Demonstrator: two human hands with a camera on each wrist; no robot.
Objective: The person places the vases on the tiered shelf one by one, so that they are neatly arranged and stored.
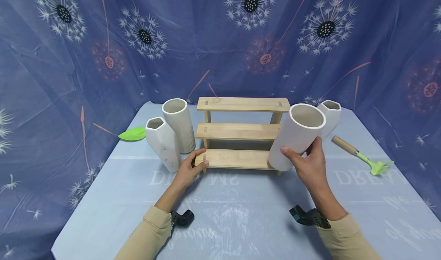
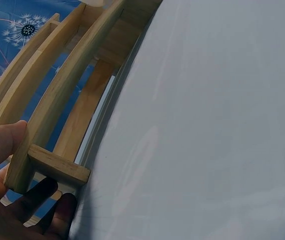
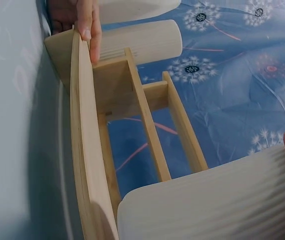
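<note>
Tall white ribbed cylindrical vase [image 1: 299, 135] is in the right hand [image 1: 309, 162], fingers and thumb curled partly round it, at the lowest right end of a pale wooden three-tier stand [image 1: 237, 131] (whether they touch, I cannot tell). The left hand [image 1: 188, 172], half closed, grips the stand's lower left end.

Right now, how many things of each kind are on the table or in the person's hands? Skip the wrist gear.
White vases: 4
Three-tier wooden stand: 1
Green leaf: 1
Small green rake with wooden handle: 1
Total: 7
</note>
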